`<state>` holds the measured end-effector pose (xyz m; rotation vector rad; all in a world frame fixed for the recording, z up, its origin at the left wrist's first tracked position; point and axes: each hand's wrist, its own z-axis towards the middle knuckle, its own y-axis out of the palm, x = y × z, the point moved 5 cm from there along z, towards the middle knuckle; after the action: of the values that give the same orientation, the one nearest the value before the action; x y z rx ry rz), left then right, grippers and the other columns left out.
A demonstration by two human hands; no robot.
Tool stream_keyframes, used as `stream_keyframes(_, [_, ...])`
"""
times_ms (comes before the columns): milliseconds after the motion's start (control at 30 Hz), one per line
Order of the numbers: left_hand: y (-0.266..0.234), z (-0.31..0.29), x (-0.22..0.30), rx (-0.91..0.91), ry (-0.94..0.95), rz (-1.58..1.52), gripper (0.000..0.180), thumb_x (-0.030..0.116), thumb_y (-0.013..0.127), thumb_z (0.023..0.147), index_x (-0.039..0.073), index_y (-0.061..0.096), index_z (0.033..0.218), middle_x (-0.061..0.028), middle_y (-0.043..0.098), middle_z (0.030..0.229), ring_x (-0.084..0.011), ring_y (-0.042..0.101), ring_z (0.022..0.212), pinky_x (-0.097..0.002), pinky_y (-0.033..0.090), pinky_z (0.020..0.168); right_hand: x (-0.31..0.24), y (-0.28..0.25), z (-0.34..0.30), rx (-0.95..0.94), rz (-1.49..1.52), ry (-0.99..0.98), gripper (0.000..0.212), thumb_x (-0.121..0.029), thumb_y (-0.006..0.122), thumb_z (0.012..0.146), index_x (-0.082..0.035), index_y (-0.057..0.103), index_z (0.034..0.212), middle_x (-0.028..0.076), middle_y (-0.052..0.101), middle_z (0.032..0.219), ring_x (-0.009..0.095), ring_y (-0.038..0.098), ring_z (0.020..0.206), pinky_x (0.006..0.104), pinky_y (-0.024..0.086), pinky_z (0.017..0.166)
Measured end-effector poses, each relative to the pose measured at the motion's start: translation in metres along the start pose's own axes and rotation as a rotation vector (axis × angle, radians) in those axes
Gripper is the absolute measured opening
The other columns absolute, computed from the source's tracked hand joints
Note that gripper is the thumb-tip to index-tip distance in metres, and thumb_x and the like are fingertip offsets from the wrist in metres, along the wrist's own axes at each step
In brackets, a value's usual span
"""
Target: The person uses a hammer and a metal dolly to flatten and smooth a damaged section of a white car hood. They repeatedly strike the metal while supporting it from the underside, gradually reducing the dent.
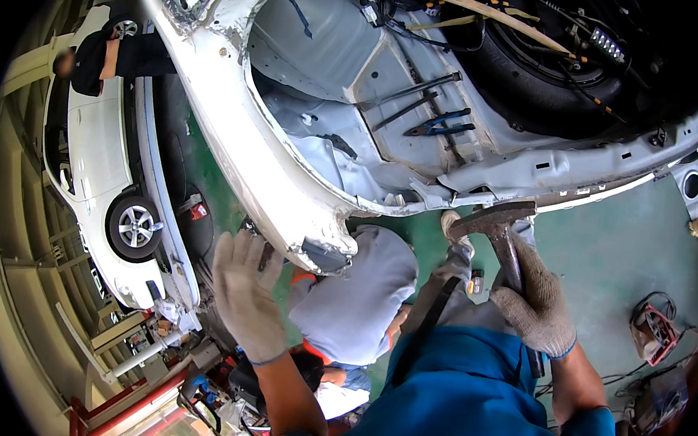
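Note:
My right hand (541,303), in a knit work glove, grips the metal handle of a hammer (492,219). The hammer's worn, rusty head points up near the rear edge of the car body. At the left, my gloved left hand (246,296) is raised beside the white rear corner of the car body (239,160). Its back faces me, and a dark, rusty metal piece (266,256) shows between thumb and fingers. Most of that piece is hidden, so its kind is unclear. The corner has a dark opening (325,257) at its lower end.
A person in a grey shirt (355,292) crouches close by, between my hands. Inside the open trunk (420,150) lie blue-handled pliers (442,125), bars, wiring and a tyre (532,77). Another white car (100,149) and a standing person (107,60) are at left. Red equipment (658,332) sits right.

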<state>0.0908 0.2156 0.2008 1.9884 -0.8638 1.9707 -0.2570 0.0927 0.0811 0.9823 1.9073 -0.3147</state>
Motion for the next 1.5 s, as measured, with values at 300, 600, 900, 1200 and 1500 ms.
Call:
stream_keyframes(300, [0.033, -0.035, -0.011, -0.247, 0.340, 0.629, 0.109, 0.032, 0.095, 0.075, 0.004, 0.034, 0.161, -0.0190, 0.037, 0.162, -0.0359, 0.045, 0.146, -0.0488, 0.052, 0.110, 0.012, -0.012, 0.013, -0.102, -0.142, 0.009, 0.071, -0.031, 0.074, 0.092, 0.003, 0.051, 0.150, 0.030, 0.065, 0.124, 0.050, 0.062, 0.113, 0.0481, 0.047, 0.104])
stream_keyframes(600, [0.049, -0.018, 0.014, -0.394, 0.652, 1.092, 0.094, 0.047, 0.092, 0.077, 0.016, 0.048, 0.154, -0.0258, 0.037, 0.161, -0.0471, 0.041, 0.147, -0.0570, 0.046, 0.112, 0.021, -0.015, 0.021, -0.117, -0.248, -0.013, 0.068, -0.020, 0.079, 0.078, 0.000, 0.061, 0.140, 0.030, 0.066, 0.112, 0.049, 0.062, 0.105, 0.0499, 0.049, 0.098])
stream_keyframes(900, [0.042, -0.011, 0.010, -0.416, 0.701, 1.097, 0.091, 0.058, 0.086, 0.081, 0.019, 0.049, 0.154, -0.0289, 0.034, 0.161, -0.0509, 0.043, 0.143, -0.0571, 0.049, 0.108, 0.008, -0.006, 0.013, -0.200, -0.511, -0.236, 0.076, -0.018, 0.084, 0.076, 0.002, 0.055, 0.143, 0.027, 0.064, 0.113, 0.046, 0.065, 0.090, 0.0481, 0.054, 0.085])
stream_keyframes(1200, [0.041, 0.000, 0.011, -0.488, 0.716, 1.010, 0.078, 0.046, 0.089, 0.081, 0.024, 0.057, 0.149, -0.0288, 0.030, 0.163, -0.0541, 0.041, 0.145, -0.0579, 0.049, 0.111, 0.006, 0.012, 0.023, -0.511, 0.139, 0.243, 0.059, -0.032, 0.077, 0.098, 0.003, 0.054, 0.140, 0.012, 0.070, 0.091, 0.022, 0.069, 0.076, 0.0349, 0.056, 0.071])
stream_keyframes(1500, [0.048, 0.010, 0.005, -0.484, 0.772, 1.072, 0.088, 0.068, 0.080, 0.081, 0.023, 0.050, 0.150, -0.0299, 0.024, 0.164, -0.0510, 0.034, 0.150, -0.0587, 0.049, 0.109, -0.011, 0.028, 0.043, -0.433, 0.135, -0.005, 0.036, -0.035, 0.078, 0.096, -0.004, 0.066, 0.110, 0.006, 0.066, 0.086, 0.020, 0.065, 0.075, 0.0354, 0.051, 0.067])
